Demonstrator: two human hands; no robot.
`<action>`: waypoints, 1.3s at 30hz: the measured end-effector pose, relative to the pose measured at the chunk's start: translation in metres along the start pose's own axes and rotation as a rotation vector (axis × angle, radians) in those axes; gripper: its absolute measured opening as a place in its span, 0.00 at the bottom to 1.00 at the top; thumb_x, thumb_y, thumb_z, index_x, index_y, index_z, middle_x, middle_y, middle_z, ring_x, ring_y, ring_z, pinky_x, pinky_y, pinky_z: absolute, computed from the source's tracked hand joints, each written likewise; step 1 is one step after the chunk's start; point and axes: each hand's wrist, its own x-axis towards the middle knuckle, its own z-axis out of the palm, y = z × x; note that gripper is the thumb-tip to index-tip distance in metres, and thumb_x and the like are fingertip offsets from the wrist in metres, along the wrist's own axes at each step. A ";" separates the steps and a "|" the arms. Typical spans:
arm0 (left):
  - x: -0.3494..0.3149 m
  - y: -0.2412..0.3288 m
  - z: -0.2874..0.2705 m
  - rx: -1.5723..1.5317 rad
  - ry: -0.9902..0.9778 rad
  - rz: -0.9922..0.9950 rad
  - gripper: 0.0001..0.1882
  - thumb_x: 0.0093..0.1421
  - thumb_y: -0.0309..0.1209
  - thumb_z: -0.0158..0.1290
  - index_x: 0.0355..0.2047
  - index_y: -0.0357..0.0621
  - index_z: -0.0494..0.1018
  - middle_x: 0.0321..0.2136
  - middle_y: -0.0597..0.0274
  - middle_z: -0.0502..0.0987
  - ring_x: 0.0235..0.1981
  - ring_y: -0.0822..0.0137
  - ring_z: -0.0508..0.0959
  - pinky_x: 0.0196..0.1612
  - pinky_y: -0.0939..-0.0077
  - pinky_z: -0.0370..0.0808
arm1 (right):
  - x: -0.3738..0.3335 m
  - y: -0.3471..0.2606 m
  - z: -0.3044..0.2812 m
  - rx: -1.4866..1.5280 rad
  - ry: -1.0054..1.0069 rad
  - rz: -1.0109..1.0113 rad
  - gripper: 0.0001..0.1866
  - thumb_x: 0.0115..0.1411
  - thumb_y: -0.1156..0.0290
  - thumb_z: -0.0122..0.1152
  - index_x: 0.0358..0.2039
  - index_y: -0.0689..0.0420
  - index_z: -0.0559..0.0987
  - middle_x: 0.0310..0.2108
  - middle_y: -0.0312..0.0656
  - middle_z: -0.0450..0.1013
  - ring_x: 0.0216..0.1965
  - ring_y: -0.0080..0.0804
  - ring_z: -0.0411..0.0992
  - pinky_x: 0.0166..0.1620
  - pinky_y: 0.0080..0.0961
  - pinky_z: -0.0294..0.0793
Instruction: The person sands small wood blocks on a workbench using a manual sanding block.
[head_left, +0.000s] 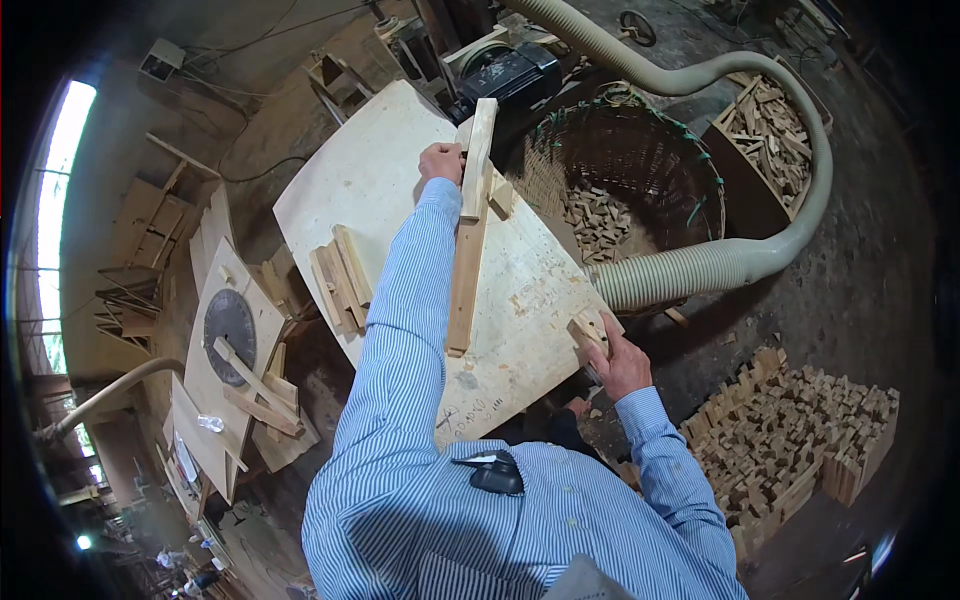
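Observation:
A pale plywood table (380, 130) lies before me, with a long wooden guide bar (479, 165) standing across its far part. Against the bar's left side is my left hand (443, 163), fingers curled closed; what they grip is hidden. Just right of the bar sits a small wood block (501, 197), and a longer wood strip (467, 285) runs from it toward me. At the table's right edge my right hand (622, 362) is closed round a small wood block (590, 331). Several short wood strips (342, 275) lie together left of my left forearm.
An electric motor (510, 78) sits behind the table. To the right stands a wicker basket (680, 150) with wood pieces inside, circled by a ribbed hose (700, 268). Stacked wood blocks (800, 430) fill the lower right. A round saw blade (231, 335) shows on another table at left.

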 end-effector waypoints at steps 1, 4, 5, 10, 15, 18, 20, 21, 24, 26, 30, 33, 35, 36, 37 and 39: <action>0.002 0.001 -0.004 -0.003 0.010 0.002 0.08 0.62 0.30 0.66 0.35 0.36 0.85 0.25 0.61 0.84 0.23 0.73 0.81 0.28 0.73 0.80 | 0.001 0.001 0.004 0.005 0.021 -0.020 0.36 0.68 0.51 0.62 0.73 0.46 0.66 0.41 0.55 0.82 0.40 0.55 0.83 0.45 0.47 0.83; 0.003 0.003 -0.009 0.007 0.025 0.026 0.08 0.62 0.30 0.66 0.35 0.37 0.86 0.25 0.60 0.85 0.23 0.72 0.82 0.28 0.73 0.81 | 0.001 0.004 0.010 0.021 0.045 -0.044 0.36 0.68 0.52 0.62 0.73 0.46 0.66 0.41 0.56 0.82 0.40 0.56 0.82 0.46 0.47 0.82; 0.003 0.005 -0.010 0.022 0.026 0.025 0.08 0.62 0.31 0.67 0.35 0.38 0.86 0.25 0.60 0.85 0.23 0.72 0.82 0.28 0.73 0.81 | 0.002 0.005 0.011 0.036 0.047 -0.044 0.36 0.68 0.53 0.62 0.73 0.46 0.66 0.41 0.56 0.82 0.40 0.56 0.82 0.46 0.48 0.82; -0.007 0.013 -0.011 0.016 0.045 0.035 0.08 0.61 0.31 0.67 0.35 0.39 0.86 0.26 0.60 0.86 0.24 0.71 0.83 0.31 0.72 0.82 | 0.003 0.008 0.014 0.046 0.047 -0.036 0.35 0.68 0.54 0.62 0.73 0.45 0.66 0.40 0.57 0.82 0.41 0.58 0.82 0.47 0.49 0.82; -0.009 0.018 -0.010 0.026 0.074 0.089 0.08 0.60 0.31 0.67 0.34 0.39 0.87 0.26 0.60 0.87 0.25 0.71 0.84 0.34 0.71 0.83 | 0.005 0.015 0.019 0.060 0.089 -0.056 0.35 0.69 0.53 0.62 0.73 0.45 0.66 0.38 0.57 0.82 0.40 0.58 0.82 0.47 0.48 0.82; -0.010 0.015 0.001 0.045 0.068 0.154 0.09 0.61 0.31 0.66 0.32 0.37 0.86 0.28 0.54 0.87 0.27 0.64 0.88 0.39 0.67 0.85 | 0.005 0.022 0.020 0.013 0.108 -0.050 0.35 0.69 0.53 0.61 0.73 0.45 0.65 0.37 0.57 0.82 0.39 0.58 0.82 0.46 0.48 0.81; 0.001 0.009 -0.004 0.129 0.122 0.174 0.08 0.59 0.31 0.69 0.34 0.39 0.88 0.27 0.57 0.88 0.27 0.68 0.86 0.36 0.70 0.84 | 0.005 0.017 0.021 0.037 0.089 -0.078 0.35 0.69 0.52 0.61 0.74 0.45 0.65 0.37 0.56 0.82 0.38 0.57 0.82 0.45 0.49 0.81; 0.015 0.002 -0.019 0.114 0.149 0.190 0.09 0.59 0.31 0.69 0.35 0.38 0.88 0.28 0.56 0.88 0.28 0.67 0.87 0.37 0.69 0.84 | 0.005 0.008 0.023 0.065 0.070 -0.089 0.35 0.69 0.52 0.61 0.74 0.45 0.64 0.40 0.56 0.82 0.40 0.58 0.82 0.46 0.49 0.81; 0.022 -0.008 -0.008 0.167 0.141 0.219 0.09 0.59 0.31 0.68 0.35 0.37 0.88 0.28 0.54 0.88 0.29 0.66 0.87 0.37 0.69 0.84 | 0.004 0.019 0.030 0.061 0.118 -0.114 0.35 0.70 0.51 0.60 0.74 0.46 0.64 0.44 0.56 0.82 0.42 0.58 0.82 0.47 0.49 0.81; 0.033 -0.009 -0.019 0.181 0.150 0.248 0.09 0.59 0.31 0.68 0.35 0.37 0.88 0.28 0.54 0.88 0.28 0.66 0.87 0.36 0.69 0.84 | 0.003 0.015 0.031 0.050 0.120 -0.113 0.35 0.70 0.49 0.59 0.73 0.46 0.65 0.47 0.56 0.82 0.43 0.58 0.82 0.48 0.49 0.82; 0.033 -0.026 0.014 0.216 0.084 0.211 0.13 0.59 0.40 0.66 0.35 0.43 0.88 0.33 0.49 0.88 0.37 0.54 0.88 0.49 0.61 0.82 | 0.001 0.024 0.024 0.029 0.113 -0.050 0.34 0.71 0.47 0.57 0.73 0.46 0.65 0.44 0.57 0.83 0.43 0.58 0.82 0.49 0.48 0.82; 0.070 -0.036 -0.031 0.201 0.099 0.224 0.14 0.59 0.40 0.67 0.35 0.41 0.88 0.33 0.48 0.88 0.35 0.55 0.88 0.46 0.62 0.83 | 0.001 0.007 0.021 0.036 0.095 -0.115 0.35 0.71 0.44 0.55 0.73 0.46 0.66 0.40 0.56 0.83 0.41 0.57 0.82 0.47 0.48 0.82; 0.070 -0.039 -0.017 0.197 0.085 0.264 0.14 0.59 0.39 0.67 0.34 0.39 0.88 0.32 0.48 0.88 0.33 0.57 0.87 0.43 0.62 0.84 | 0.001 0.012 0.020 0.040 0.094 -0.101 0.35 0.71 0.44 0.55 0.73 0.46 0.66 0.39 0.56 0.83 0.40 0.56 0.82 0.47 0.48 0.82; 0.058 -0.043 0.003 0.088 0.029 0.243 0.13 0.59 0.36 0.68 0.34 0.36 0.87 0.30 0.50 0.87 0.30 0.60 0.87 0.39 0.65 0.84 | 0.002 0.021 0.020 0.023 0.090 -0.087 0.35 0.71 0.43 0.55 0.73 0.46 0.66 0.38 0.56 0.82 0.40 0.56 0.82 0.47 0.47 0.82; 0.051 -0.044 0.007 -0.013 -0.006 0.222 0.13 0.60 0.33 0.68 0.34 0.32 0.86 0.28 0.52 0.86 0.28 0.63 0.86 0.34 0.68 0.84 | 0.002 0.024 0.021 0.027 0.110 -0.087 0.35 0.71 0.43 0.56 0.72 0.45 0.67 0.37 0.56 0.82 0.39 0.55 0.82 0.47 0.47 0.82; 0.045 -0.043 0.006 -0.065 -0.034 0.187 0.12 0.60 0.30 0.67 0.34 0.30 0.85 0.28 0.53 0.86 0.27 0.65 0.84 0.31 0.71 0.83 | 0.003 0.026 0.023 0.042 0.109 -0.082 0.34 0.71 0.43 0.56 0.72 0.44 0.67 0.37 0.56 0.82 0.38 0.55 0.82 0.46 0.47 0.82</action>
